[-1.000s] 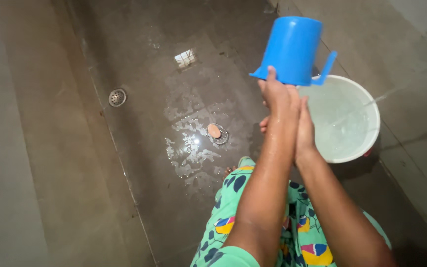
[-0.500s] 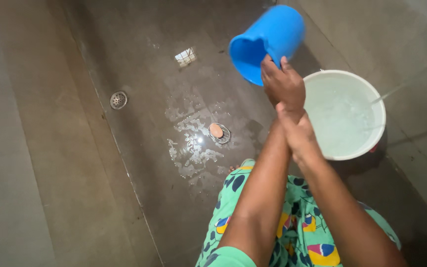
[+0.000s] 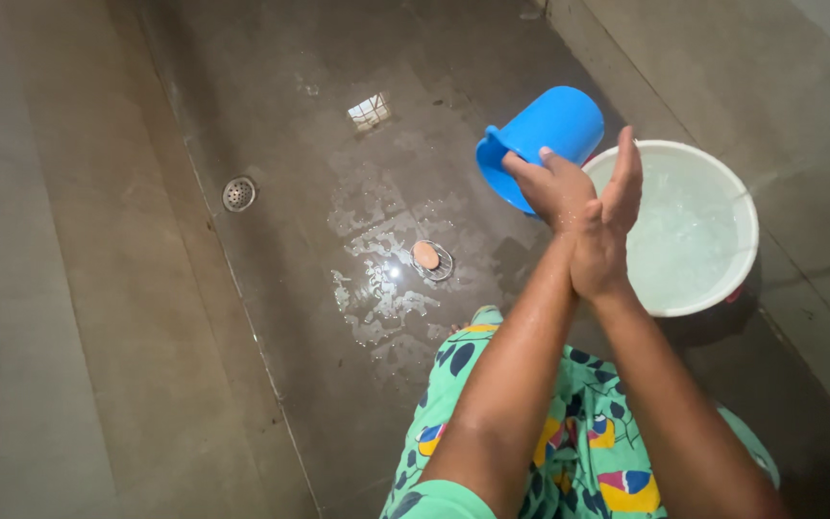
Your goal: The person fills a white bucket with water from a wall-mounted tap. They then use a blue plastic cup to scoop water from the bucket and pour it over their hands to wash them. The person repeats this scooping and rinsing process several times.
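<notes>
L hand [image 3: 551, 187] grips the blue plastic mug [image 3: 540, 144], fingers curled round its rim/handle side, mug tipped w/ mouth facing down-left over the wet floor [image 3: 386, 288]. R hand [image 3: 609, 231] is spread flat, fingers up, palm pressed vs. the back of the L wrist/hand, holding nothing. Both forearms look wet. Mug sits just left of the white bucket [image 3: 737, 207], overlapping its rim in view; bucket holds water & stands vs. the wall on the right. On the floor: small round dish w/ pinkish soap bar [image 3: 426, 256] in the puddle, round drain [image 3: 238, 193] well to the left, square drain cover [image 3: 369, 111] further up. Green patterned garment [image 3: 569, 442] covers the knees below. To do this well, in my judgement: keep the mug grip firm since skin is wet & plastic slick, tilt slowly so the pour lands on the hands not the clothing, keep R palm moving across L w/out knocking the mug, & hold everything over the floor rather than the bucket so the water there stays clean.
</notes>
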